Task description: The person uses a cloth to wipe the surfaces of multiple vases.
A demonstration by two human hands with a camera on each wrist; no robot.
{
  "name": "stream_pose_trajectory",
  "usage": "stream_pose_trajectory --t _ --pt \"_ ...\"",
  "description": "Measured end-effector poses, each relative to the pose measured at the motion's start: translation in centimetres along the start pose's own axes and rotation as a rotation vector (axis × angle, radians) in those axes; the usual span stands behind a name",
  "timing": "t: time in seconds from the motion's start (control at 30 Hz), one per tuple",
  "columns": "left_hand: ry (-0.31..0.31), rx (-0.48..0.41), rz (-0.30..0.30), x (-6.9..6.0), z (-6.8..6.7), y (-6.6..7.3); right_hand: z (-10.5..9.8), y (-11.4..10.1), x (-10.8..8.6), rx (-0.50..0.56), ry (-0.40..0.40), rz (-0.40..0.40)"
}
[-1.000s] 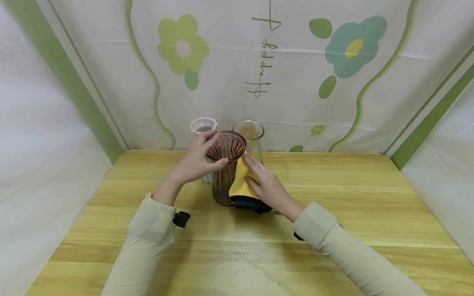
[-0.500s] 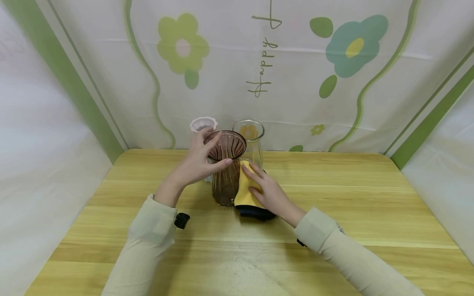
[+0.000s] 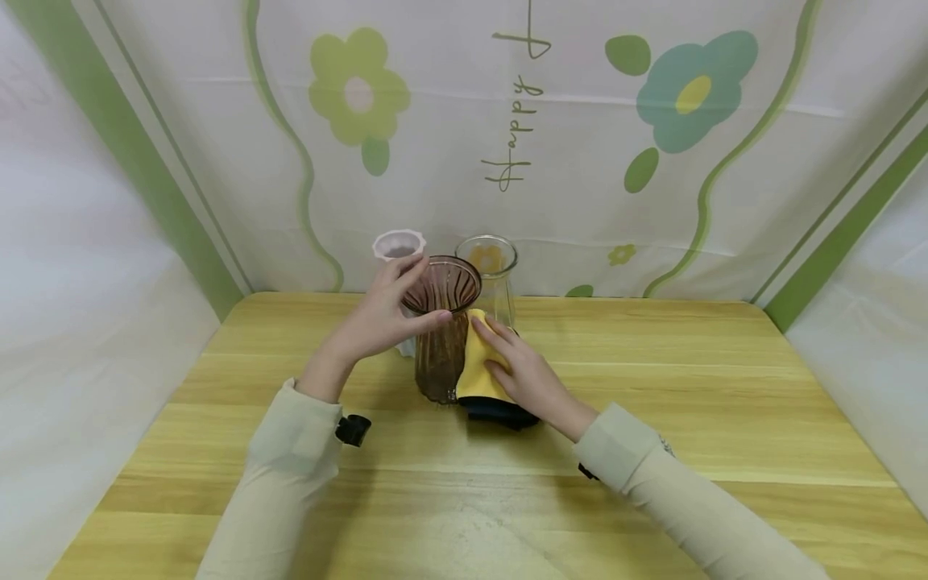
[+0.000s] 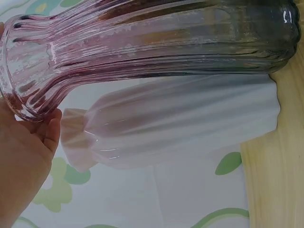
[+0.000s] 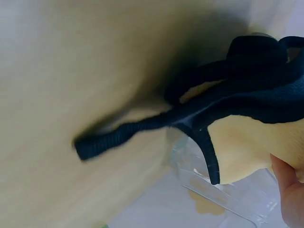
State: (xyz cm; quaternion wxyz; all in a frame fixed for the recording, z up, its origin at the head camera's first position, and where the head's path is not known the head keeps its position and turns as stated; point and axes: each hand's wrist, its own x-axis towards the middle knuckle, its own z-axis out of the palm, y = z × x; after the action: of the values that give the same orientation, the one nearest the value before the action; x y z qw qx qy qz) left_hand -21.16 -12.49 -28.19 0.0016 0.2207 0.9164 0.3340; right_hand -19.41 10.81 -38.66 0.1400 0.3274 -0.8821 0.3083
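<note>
A ribbed purple-brown glass vase [image 3: 439, 358] stands upright on the table. My left hand [image 3: 373, 318] holds its flared rim, thumb on the near side and fingers on the far side. In the left wrist view, whitish smears show on the glass vase [image 4: 166, 42]. My right hand [image 3: 532, 374] grips a folded yellow cloth [image 3: 482, 366] with black trim against the vase's right side. Up close in the right wrist view, the black trim [image 5: 190, 114] includes a ribbed end and loops, with the thumb on the yellow cloth [image 5: 242, 142].
Behind the left hand stands a white fluted vase [image 3: 399, 242], mostly hidden in the head view. A clear glass vase [image 3: 500, 294] stands behind the cloth, close to the purple one. The wooden table [image 3: 464, 499] ends at a printed curtain [image 3: 565, 185].
Over the last second the right hand has drawn the yellow cloth slightly right and down along the purple vase, then shifted a little back up and left. The left hand barely moves at the rim.
</note>
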Motion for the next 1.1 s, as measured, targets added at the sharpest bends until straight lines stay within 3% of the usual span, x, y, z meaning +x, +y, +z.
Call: stream_pose_trajectory --t 0.37,0.67,0.83,1.0,1.1 --pt "-0.029 -0.009 0.044 0.0 -0.1 -0.4 -0.5 -1.0 1.1 0.062 0.029 0.009" --pt "-0.01 -0.003 0.039 0.1 0.3 -0.7 0.5 0.2 -0.6 -0.004 -0.07 0.037" --pt "0.016 -0.007 0.074 0.1 0.5 -0.7 1.0 0.8 -1.5 -0.042 -0.106 0.046" --pt "0.056 0.031 0.122 0.1 0.6 -0.5 1.0 0.7 -1.3 -0.027 -0.077 0.035" --pt "0.078 0.036 0.117 0.1 0.7 -0.4 0.8 0.4 -0.8 -0.006 -0.031 0.03"
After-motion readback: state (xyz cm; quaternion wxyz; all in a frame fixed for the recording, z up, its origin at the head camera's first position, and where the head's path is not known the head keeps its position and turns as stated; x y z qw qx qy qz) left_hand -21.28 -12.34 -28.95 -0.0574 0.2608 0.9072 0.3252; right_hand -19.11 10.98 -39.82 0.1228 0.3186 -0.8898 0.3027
